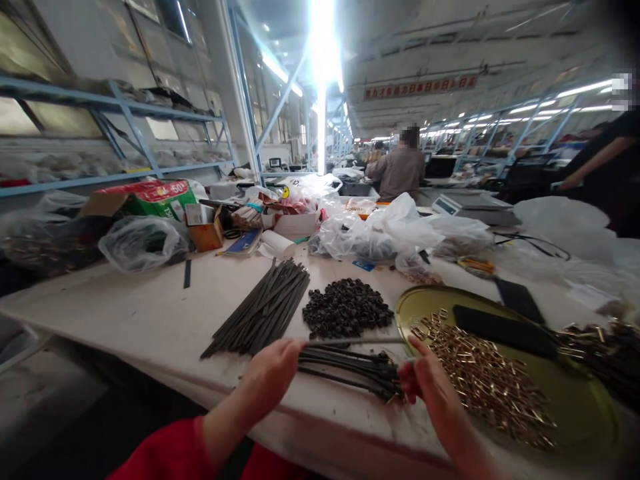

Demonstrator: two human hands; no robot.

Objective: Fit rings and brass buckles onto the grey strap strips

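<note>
A thin dark strip (355, 341) is stretched level between my two hands above the table's front part. My left hand (277, 367) is closed on its left end. The fingers of my right hand (420, 373) are pinched at its right end, beside the round tray's rim. Below the strip lies a bundle of dark strips (350, 368). Behind it is a heap of small black loops (346, 309), and a pile of loose dark strips (263, 300) lies to the left. Gold metal buckles (490, 373) fill much of the yellowish tray (430, 293).
A black bar (505, 330) lies on the tray. Plastic bags (370, 230), a cardboard box (205, 230) and a scale (470, 205) stand along the table's back. A person (400, 170) is farther off, and another person's arm (600, 160) shows at the right.
</note>
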